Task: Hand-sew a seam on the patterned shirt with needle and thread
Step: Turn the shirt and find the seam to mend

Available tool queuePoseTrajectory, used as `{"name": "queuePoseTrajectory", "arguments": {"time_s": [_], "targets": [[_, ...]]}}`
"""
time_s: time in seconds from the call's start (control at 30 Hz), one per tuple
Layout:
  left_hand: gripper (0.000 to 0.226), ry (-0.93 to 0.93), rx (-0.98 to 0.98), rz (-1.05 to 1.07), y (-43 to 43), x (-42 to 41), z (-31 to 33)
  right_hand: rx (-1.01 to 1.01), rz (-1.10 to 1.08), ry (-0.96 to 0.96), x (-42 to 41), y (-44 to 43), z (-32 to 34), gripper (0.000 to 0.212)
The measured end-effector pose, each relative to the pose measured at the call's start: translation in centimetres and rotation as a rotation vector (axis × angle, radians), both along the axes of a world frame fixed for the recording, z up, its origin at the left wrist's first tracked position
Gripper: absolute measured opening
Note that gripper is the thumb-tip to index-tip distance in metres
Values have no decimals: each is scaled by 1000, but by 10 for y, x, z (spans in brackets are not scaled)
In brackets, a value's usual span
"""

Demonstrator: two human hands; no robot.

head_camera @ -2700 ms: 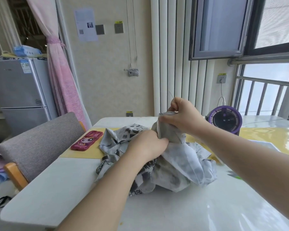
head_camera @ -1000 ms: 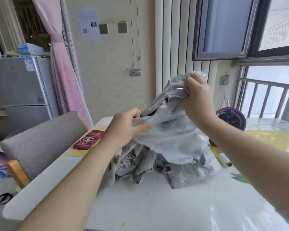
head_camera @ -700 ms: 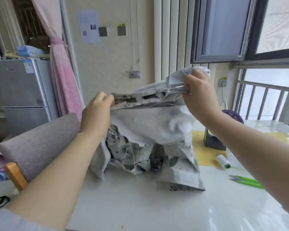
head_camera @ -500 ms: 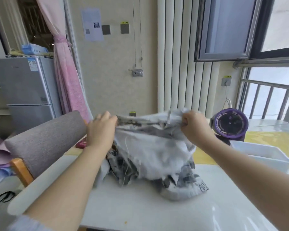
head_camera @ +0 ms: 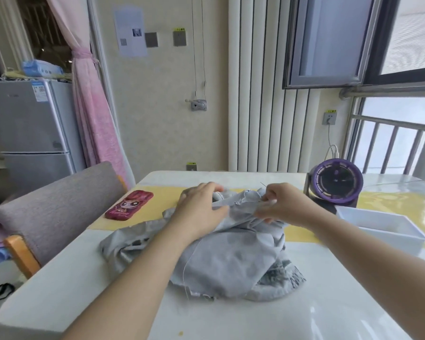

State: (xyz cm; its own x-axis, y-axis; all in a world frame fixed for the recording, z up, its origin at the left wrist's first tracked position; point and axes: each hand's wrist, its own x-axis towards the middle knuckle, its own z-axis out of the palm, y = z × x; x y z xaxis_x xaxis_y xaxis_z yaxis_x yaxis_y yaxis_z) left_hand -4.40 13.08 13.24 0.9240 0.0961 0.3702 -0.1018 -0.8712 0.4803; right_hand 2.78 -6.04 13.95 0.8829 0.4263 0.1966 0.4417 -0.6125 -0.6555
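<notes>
1. Head view: a crumpled pale grey cloth shirt [head_camera: 231,256] with dark printed patches lies heaped on the glossy white table [head_camera: 84,278], beneath both hands and spreading from them toward the person.
2. The left hand [head_camera: 201,207] sits on top of the heap, back upward, its fingers curled over a raised fold of the shirt and gripping it.
3. The right hand [head_camera: 285,204], just to the right of the left hand, pinches the frayed edge of that same fold between thumb and fingers.
4. A thin dark metal needle [head_camera: 263,185] pokes up just beyond the right hand's fingertips. Whether the fingers hold it or only the cloth cannot be told.
5. A fine white thread [head_camera: 186,273] runs down the cloth below the left wrist to the near hem.
6. Left of the left hand, a flat red phone case [head_camera: 129,204] with a cartoon face lies on a yellow table mat [head_camera: 167,192]. Further left stands a grey upholstered chair [head_camera: 59,204].
7. Beyond the right hand stands a round purple fan [head_camera: 336,184]. A white rectangular plastic tray [head_camera: 383,227] sits just right of the right forearm.
</notes>
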Motion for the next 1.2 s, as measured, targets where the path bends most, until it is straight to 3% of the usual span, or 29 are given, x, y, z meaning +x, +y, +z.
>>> {"name": "queuePoseTrajectory", "arguments": {"time_s": [0.07, 0.13, 0.27, 0.37, 0.43, 0.63, 0.8, 1.2], "targets": [[45, 17, 47, 7, -11, 11, -7, -7, 19, 6, -3, 0, 3, 39], [45, 44, 79, 39, -16, 21, -14, -39, 30, -15, -7, 2, 6, 39], [24, 112, 10, 54, -22, 30, -19, -70, 25, -51, -9, 6, 9, 38], [9, 53, -123, 8, -23, 30, -22, -28, 42, -85, -10, 10, 9, 42], [14, -24, -239, -35, -24, 26, -22, 19, 70, -80, -11, 11, 11, 43], [12, -158, -365, -177, -31, 4, -14, -36, 105, -121, -26, 10, 20, 12], [13, -213, -322, -212, -35, -16, -5, 6, 137, -176, -43, 6, 29, 43], [10, -256, -325, -233, -48, -65, 3, 75, 93, -199, -93, -11, 34, 46]]}}
